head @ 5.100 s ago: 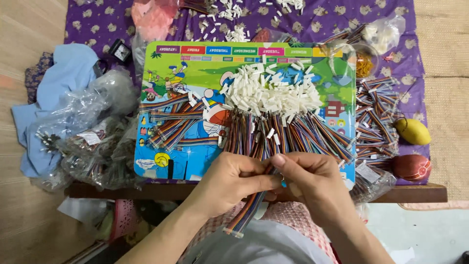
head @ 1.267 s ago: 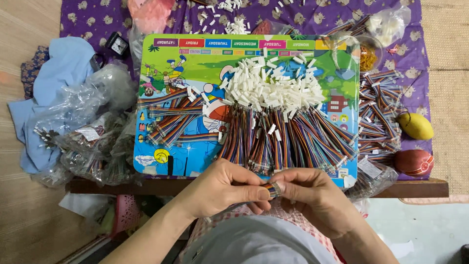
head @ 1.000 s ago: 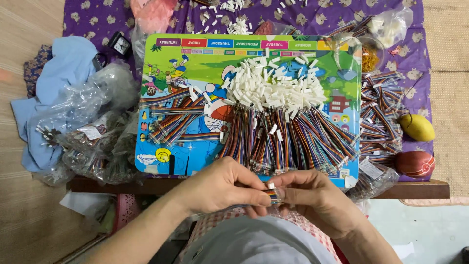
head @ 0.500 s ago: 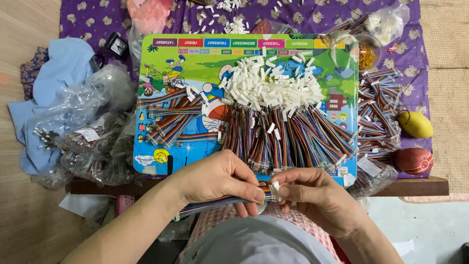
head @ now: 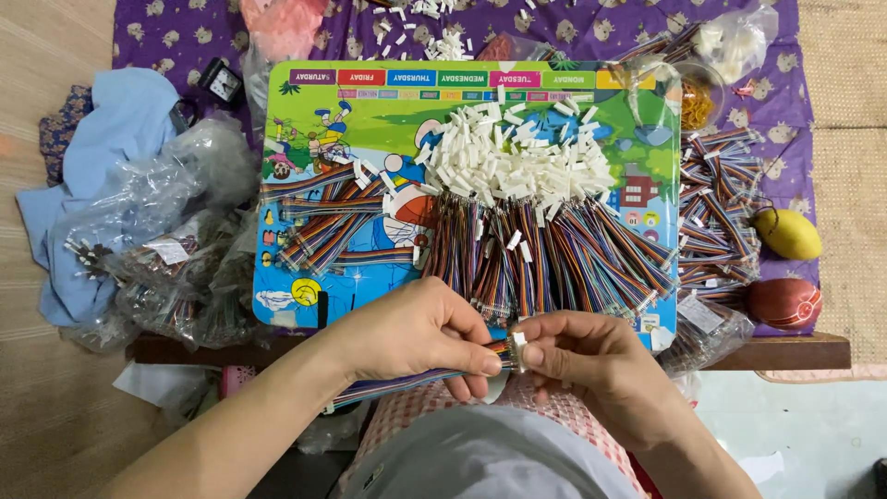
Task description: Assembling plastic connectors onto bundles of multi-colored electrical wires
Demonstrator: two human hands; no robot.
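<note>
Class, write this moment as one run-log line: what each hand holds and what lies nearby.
left hand: pinches rainbow ribbon cable | right hand: holds small white connector at cable end | behind: pile of finished cables on colourful board

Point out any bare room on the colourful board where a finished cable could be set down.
The colourful board shows bare surface along its upper left, above the left cable bundles, and a small patch at its lower left. The centre and right are crowded with white connectors and ribbon cables.

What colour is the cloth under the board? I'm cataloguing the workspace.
Purple with small pale animal prints, the cloth shows best in the head view.
</note>
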